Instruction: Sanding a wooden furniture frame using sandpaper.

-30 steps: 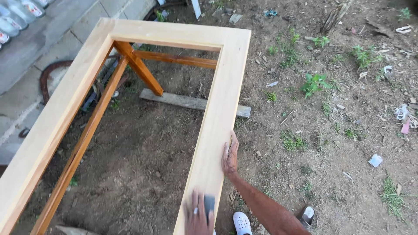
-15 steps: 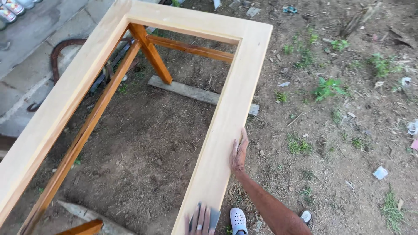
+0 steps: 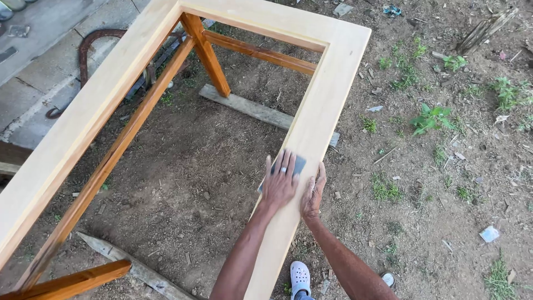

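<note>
Fingers: left hand spread flat, pinning grey sanding sheet to pale frame rail, centre frame.
Right hand: open, holding nothing, gripping rail's outer edge to brace.

— Any packages, labels, signs or screens here?

— No signs or screens. Only litter that may be packaging: a small pale blue-white crumpled wrapper scrap on the bare dirt at the right edge, and a teal crumpled scrap on the ground near the top, well apart.
</note>
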